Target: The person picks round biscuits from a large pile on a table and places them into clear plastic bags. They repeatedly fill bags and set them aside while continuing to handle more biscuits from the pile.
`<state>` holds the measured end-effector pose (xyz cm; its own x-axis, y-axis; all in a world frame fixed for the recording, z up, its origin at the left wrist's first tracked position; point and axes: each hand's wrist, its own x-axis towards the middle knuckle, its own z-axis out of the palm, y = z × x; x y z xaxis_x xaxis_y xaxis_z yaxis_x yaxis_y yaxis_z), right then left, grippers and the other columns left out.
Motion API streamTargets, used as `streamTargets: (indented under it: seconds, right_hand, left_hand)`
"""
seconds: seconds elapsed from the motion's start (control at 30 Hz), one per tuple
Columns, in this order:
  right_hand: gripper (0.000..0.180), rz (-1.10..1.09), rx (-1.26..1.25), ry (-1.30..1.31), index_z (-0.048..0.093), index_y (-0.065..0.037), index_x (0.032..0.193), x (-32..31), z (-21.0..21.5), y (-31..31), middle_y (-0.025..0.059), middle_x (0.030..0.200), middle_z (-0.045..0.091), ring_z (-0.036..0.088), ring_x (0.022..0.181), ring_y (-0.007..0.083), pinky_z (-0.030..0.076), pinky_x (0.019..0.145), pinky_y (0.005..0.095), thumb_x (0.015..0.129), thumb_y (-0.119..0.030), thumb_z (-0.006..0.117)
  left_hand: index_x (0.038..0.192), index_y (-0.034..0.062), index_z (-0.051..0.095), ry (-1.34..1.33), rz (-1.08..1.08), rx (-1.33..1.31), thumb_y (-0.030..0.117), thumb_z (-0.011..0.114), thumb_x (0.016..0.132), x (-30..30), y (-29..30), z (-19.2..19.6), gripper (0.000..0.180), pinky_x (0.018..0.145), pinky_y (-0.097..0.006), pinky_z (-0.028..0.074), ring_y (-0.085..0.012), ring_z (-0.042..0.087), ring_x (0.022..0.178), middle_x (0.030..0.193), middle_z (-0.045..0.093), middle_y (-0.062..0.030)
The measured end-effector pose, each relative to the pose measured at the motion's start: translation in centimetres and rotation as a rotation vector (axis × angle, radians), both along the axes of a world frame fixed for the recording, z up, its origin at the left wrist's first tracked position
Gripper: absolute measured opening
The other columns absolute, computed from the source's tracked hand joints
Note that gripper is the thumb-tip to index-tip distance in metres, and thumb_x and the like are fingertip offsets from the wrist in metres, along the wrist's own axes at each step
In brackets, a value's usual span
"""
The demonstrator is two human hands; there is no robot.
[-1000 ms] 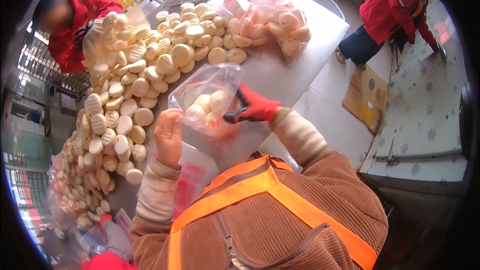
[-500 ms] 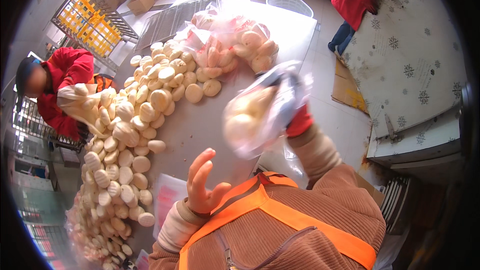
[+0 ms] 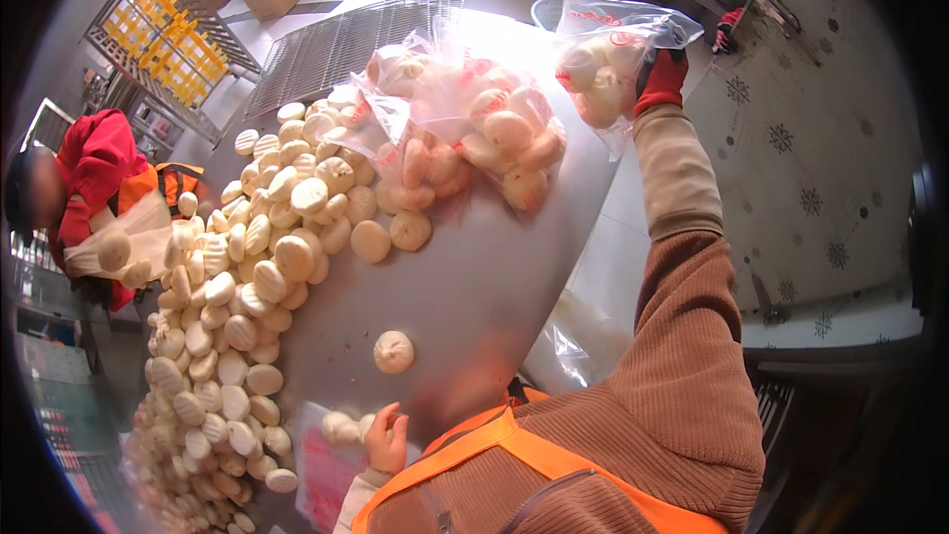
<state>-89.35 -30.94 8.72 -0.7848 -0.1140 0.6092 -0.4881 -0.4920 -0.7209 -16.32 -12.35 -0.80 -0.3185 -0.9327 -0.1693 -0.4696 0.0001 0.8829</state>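
While the right hand (image 3: 660,79), gloved in red, is stretched far out over the desk (image 3: 474,287), a clear bag of buns (image 3: 605,64) is gripped in it, held aloft just beside a heap of filled bags (image 3: 465,133). The left hand (image 3: 386,440) is kept low at the near edge, its fingers loosely open, touching a few buns on a flat empty bag (image 3: 326,465). A single bun (image 3: 393,351) lies apart on the bare metal, and loose buns (image 3: 237,307) are piled along the left side.
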Motion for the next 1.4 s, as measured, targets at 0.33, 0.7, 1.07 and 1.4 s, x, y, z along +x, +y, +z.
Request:
streamTargets:
  seconds: [0.33, 0.7, 1.07, 1.4]
  right_hand:
    - [0.046, -0.111, 1.049, 0.236, 0.061, -0.007, 0.122, 0.6, -7.7, -6.0, 0.0152, 0.108, 0.067, 0.065, 0.098, 0.0228, 0.05, 0.083, 0.0369, 0.092, -0.042, 0.06]
    - [0.024, -0.044, 0.522, 0.682, 0.065, 0.001, 0.112, 14.2, -0.7, 4.4, 0.0066, 0.108, 0.066, 0.06, 0.098, 0.0172, 0.046, 0.089, 0.0314, 0.098, -0.015, 0.052]
    - [0.08, 0.855, 1.281, 1.271, 0.047, -0.023, 0.14, 51.4, -11.5, 7.7, 0.0191, 0.151, 0.031, 0.036, 0.133, 0.0445, 0.034, 0.108, 0.0503, 0.068, -0.03, 0.082]
    - [0.063, 1.154, 0.658, 1.449, 0.054, -0.018, 0.134, 60.9, -10.9, 12.4, 0.017, 0.145, 0.042, 0.039, 0.132, 0.0406, 0.036, 0.105, 0.0523, 0.078, -0.038, 0.073]
  left_hand:
    - [0.115, -0.0009, 0.062, 0.012, 0.199, 0.191, 0.012, 0.06, 0.094, 1.6, 0.0, -2.6, 0.025, 0.082, -0.031, 0.05, -0.0169, 0.061, 0.089, 0.099, 0.065, -0.0091]
    - [0.109, 0.0014, 0.065, -0.006, 0.462, 0.057, 0.009, 0.065, 0.089, 3.5, 2.2, -1.9, 0.021, 0.074, -0.028, 0.05, -0.0151, 0.061, 0.082, 0.094, 0.064, -0.0077]
    - [0.127, 0.0055, 0.042, -0.254, 0.685, -0.031, 0.009, 0.067, 0.088, 6.7, -1.3, -6.6, 0.046, 0.076, -0.031, 0.051, -0.0175, 0.061, 0.085, 0.095, 0.062, -0.0061]
    - [0.148, 0.0203, 0.036, -0.755, 0.401, -0.076, 0.046, 0.08, 0.069, 10.4, 9.8, -5.6, 0.094, 0.111, -0.063, 0.015, -0.0398, 0.015, 0.143, 0.156, 0.018, -0.0147]
